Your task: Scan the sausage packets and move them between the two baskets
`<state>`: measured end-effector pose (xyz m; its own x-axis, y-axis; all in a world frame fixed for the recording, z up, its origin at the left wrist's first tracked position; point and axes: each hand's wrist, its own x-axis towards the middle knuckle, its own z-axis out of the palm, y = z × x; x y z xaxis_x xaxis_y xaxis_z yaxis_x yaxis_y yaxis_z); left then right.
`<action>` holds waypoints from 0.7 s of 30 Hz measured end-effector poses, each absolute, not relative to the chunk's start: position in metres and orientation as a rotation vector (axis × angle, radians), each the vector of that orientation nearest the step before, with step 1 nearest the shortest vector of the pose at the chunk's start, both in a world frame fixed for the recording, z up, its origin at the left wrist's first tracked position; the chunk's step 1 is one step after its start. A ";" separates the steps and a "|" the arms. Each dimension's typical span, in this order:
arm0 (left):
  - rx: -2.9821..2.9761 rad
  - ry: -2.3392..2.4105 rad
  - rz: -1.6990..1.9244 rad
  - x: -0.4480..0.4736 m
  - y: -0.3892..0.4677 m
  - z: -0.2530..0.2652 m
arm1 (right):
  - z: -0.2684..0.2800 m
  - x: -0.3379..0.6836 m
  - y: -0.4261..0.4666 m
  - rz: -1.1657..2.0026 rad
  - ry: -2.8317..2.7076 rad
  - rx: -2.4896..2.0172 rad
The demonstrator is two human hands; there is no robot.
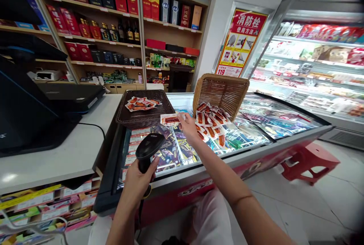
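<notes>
A black handheld barcode scanner (pixel 149 147) is gripped by its handle in my left hand (pixel 136 184), held over the front edge of the glass-topped freezer. Between the fingers of my right hand (pixel 187 123) is one packaged sausage (pixel 170 120), held level at its right end. It hovers near the front right corner of a dark woven basket (pixel 121 114) that holds several similar packs (pixel 141 104). To the right, a light brown wicker basket (pixel 224 85) lies tipped on its side, and more packaged sausages (pixel 212 120) spill from it onto the freezer glass.
The freezer (pixel 256 142) runs to the right, with a red plastic stool (pixel 311 161) beside it. A white counter (pixel 76 138) with a black checkout terminal (pixel 25 104) stands left. Shelves of boxes (pixel 122 40) and a lit refrigerated display (pixel 318 59) are behind.
</notes>
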<state>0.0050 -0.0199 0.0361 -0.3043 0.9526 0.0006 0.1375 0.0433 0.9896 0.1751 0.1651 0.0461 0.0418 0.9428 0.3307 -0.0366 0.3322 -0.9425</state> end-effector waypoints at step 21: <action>1.307 1.662 1.221 0.074 -0.028 0.039 | 0.009 0.242 0.067 0.568 -1.078 -1.064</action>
